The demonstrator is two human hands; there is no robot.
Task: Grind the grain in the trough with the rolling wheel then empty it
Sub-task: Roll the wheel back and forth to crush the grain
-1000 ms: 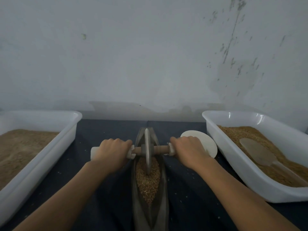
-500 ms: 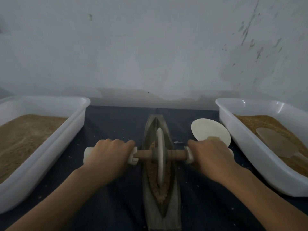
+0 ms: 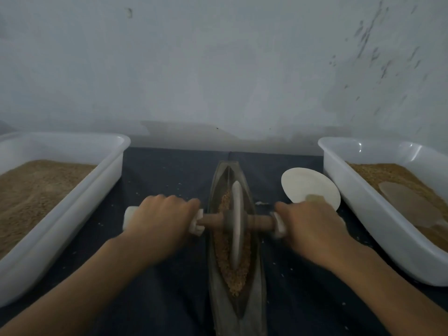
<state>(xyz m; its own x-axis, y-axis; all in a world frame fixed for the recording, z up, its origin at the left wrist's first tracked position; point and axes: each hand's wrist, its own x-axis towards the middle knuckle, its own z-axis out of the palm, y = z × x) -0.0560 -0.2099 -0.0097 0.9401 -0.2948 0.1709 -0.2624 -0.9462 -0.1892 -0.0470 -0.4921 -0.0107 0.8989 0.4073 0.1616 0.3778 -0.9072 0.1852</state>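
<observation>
A narrow boat-shaped metal trough [image 3: 219, 173] lies lengthwise on the dark cloth, with brown grain [image 3: 224, 248] along its channel. The pale rolling wheel [image 3: 236, 221] stands on edge in the grain near the trough's middle, on a wooden axle [image 3: 260, 221] with white end grips. My left hand [image 3: 160, 220] grips the left handle. On the other side my right hand [image 3: 312, 226] grips the right handle. Both hands are motion-blurred.
A white tub [image 3: 101, 170] of fine brown meal stands at the left. Another white tub [image 3: 358, 195] at the right holds coarser grain and a translucent scoop [image 3: 412, 204]. A white disc [image 3: 308, 187] lies beside that tub. Loose grains dot the cloth; a wall rises behind.
The wheel has rolled back toward me along the trough, from its far part to about its middle, with both hands still on the handles. The camera view has shifted.
</observation>
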